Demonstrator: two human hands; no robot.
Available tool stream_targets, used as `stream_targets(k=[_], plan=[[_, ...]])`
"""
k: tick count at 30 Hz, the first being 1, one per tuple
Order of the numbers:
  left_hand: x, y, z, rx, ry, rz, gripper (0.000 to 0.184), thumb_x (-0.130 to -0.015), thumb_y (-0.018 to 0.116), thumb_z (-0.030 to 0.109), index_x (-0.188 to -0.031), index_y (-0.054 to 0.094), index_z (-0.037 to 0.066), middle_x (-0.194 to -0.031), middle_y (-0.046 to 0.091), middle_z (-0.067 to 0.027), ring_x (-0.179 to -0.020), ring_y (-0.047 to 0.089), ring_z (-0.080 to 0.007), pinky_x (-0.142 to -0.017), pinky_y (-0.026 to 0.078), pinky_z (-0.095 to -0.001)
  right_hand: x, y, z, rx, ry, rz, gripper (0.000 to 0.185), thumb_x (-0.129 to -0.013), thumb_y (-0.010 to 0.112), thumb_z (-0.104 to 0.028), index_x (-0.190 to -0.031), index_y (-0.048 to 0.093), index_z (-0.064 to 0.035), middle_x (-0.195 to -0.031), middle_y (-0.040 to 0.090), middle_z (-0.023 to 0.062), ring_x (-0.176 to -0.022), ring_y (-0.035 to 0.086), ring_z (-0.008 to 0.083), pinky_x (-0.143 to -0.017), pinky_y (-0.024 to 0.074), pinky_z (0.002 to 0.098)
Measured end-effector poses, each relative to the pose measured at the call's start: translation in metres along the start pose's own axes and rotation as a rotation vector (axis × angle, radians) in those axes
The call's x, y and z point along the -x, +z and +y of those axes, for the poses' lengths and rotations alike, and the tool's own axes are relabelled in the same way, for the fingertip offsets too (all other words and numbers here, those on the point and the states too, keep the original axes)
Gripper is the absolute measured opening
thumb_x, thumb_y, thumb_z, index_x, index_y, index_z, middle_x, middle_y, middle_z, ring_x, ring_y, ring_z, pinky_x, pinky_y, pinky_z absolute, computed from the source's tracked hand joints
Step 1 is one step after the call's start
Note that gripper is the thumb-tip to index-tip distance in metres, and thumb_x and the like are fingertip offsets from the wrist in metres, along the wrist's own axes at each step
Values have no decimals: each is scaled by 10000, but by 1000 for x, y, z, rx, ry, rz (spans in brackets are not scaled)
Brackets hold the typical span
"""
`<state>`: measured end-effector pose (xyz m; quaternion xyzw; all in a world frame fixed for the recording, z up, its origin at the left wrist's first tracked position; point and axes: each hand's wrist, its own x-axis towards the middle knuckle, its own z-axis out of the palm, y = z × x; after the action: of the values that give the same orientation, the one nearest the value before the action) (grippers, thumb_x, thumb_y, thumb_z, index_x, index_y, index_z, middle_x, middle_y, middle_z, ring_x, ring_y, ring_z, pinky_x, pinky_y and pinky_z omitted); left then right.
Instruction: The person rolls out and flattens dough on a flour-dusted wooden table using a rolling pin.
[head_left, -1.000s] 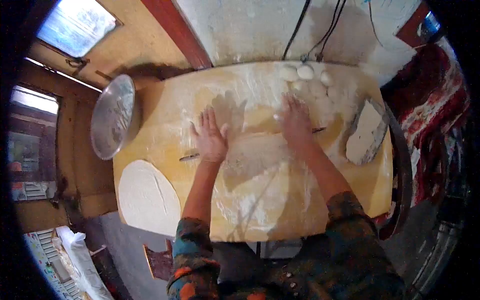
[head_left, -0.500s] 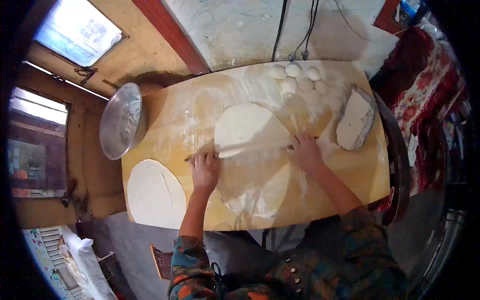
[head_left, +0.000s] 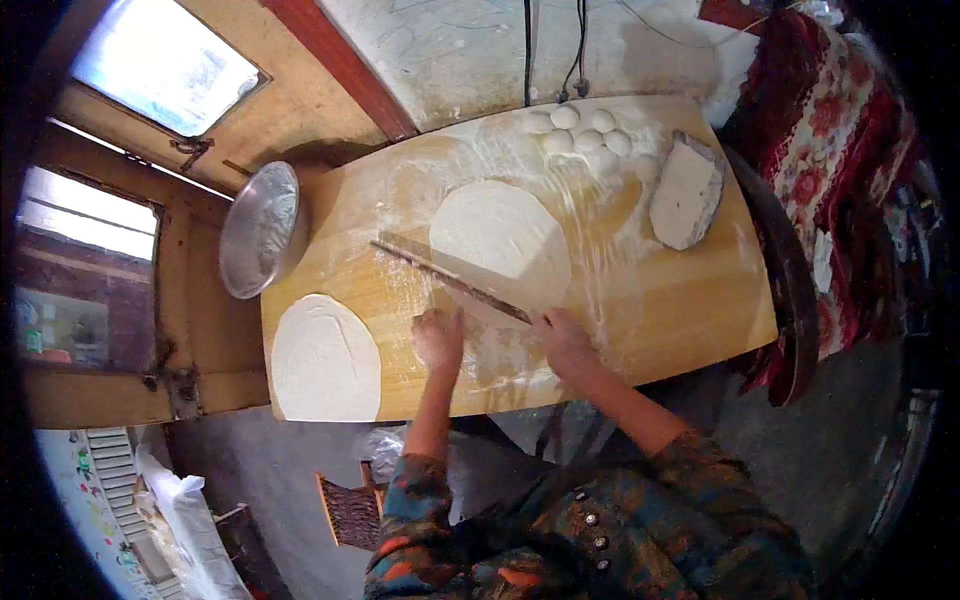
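Note:
My right hand (head_left: 570, 352) grips one end of a thin dark rolling pin (head_left: 440, 272). The pin slants to the upper left, across the lower left part of a round, flat sheet of dough (head_left: 505, 235). Off the pin, my left hand (head_left: 438, 340) is just below the near left edge of this sheet. Its fingers are slightly curled, with a gap between thumb and fingers, and I see nothing in them. A second flat sheet of dough (head_left: 325, 360) lies at the table's left end.
Several dough balls (head_left: 590, 138) sit at the back of the floured wooden table (head_left: 680, 300). A metal basin (head_left: 262, 230) stands at the left edge. To the right lies a floury, flat-topped block or bag (head_left: 687, 192). A wicker-like seat (head_left: 350, 508) is below the table.
The rolling pin has swung from level across the dough to a slant. My left hand has let go of it, while my right hand has moved left and nearer with its end.

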<state>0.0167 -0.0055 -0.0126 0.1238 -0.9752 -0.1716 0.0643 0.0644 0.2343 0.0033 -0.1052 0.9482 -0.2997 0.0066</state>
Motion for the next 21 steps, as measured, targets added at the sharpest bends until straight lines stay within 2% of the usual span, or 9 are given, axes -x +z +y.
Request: stream_targets(k=[1, 3, 6, 7, 8, 11, 14, 17, 21], plan=[[-3, 5, 14, -98, 8, -16, 382, -802, 700, 340, -1016, 624, 33, -1101, 565, -189, -1000, 559, -367, -825, 478, -488, -5, 7, -6, -14, 6, 37, 379, -845, 563, -172, -1201, 564, -41, -986, 569, 179, -922, 577, 338, -769, 484, 438], [-4, -2, 36, -26, -56, -92, 336, -813, 692, 314, -965, 638, 20, -1043, 601, -187, -933, 594, -362, -773, 501, -457, -10, 15, -5, 138, -147, 157, 405, -842, 588, -301, -1136, 582, -23, -979, 592, 186, -921, 583, 360, -830, 479, 456], [-16, -3, 39, 225, -120, -214, 276, -815, 689, 248, -922, 641, -2, -939, 643, -179, -812, 633, -329, -689, 520, -420, -10, -12, -12, 52, 50, -118, 437, -835, 550, -128, -1260, 526, -29, -1088, 544, 191, -1014, 540, 362, -868, 456, 458], [-25, 0, 38, 332, -130, -253, 256, -813, 689, 221, -914, 639, -9, -902, 656, -175, -769, 643, -315, -660, 524, -409, -11, -9, -8, 86, 23, -81, 446, -830, 561, -136, -1261, 524, -27, -1094, 541, 196, -1024, 532, 370, -887, 441, 469], [-33, 13, 35, 783, -219, -298, 180, -811, 664, 123, -915, 628, -20, -831, 665, -169, -655, 630, -265, -586, 513, -385, -12, -5, -3, 120, -2, -44, 456, -825, 572, -144, -1262, 521, -24, -1101, 538, 201, -1034, 525, 377, -907, 427, 481], [-46, -11, 83, 988, -123, -200, 136, -795, 650, 39, -910, 620, -27, -821, 652, -156, -687, 617, -231, -634, 511, -363, -25, -9, -5, 87, -39, 8, 488, -797, 608, -159, -1259, 524, -28, -1109, 533, 206, -1055, 509, 384, -936, 403, 489], [-61, -7, 63, 657, 108, 64, 150, -802, 630, 8, -946, 609, -27, -847, 629, -155, -747, 604, -245, -683, 500, -353, -40, -6, -5, 24, -81, 20, 521, -766, 641, -168, -1258, 528, -38, -1108, 530, 198, -1053, 505, 374, -934, 396, 478], [-55, -4, 33, 559, 175, 147, 203, -800, 630, 10, -998, 593, -14, -897, 595, -145, -809, 580, -262, -720, 486, -362, -50, -10, -14, 31, -129, 7, 523, -748, 646, -174, -1243, 539, -43, -1072, 535, 182, -1013, 515, 358, -902, 409, 458], [-24, -22, 20, 382, 48, -10, 287, -786, 700, 113, -1018, 581, -6, -965, 576, -159, -864, 581, -304, -736, 491, -415, -53, 11, -8, 114, -202, 113, 387, -797, 587, -164, -1169, 567, -62, -986, 553, 160, -937, 546, 334, -806, 452, 456]])
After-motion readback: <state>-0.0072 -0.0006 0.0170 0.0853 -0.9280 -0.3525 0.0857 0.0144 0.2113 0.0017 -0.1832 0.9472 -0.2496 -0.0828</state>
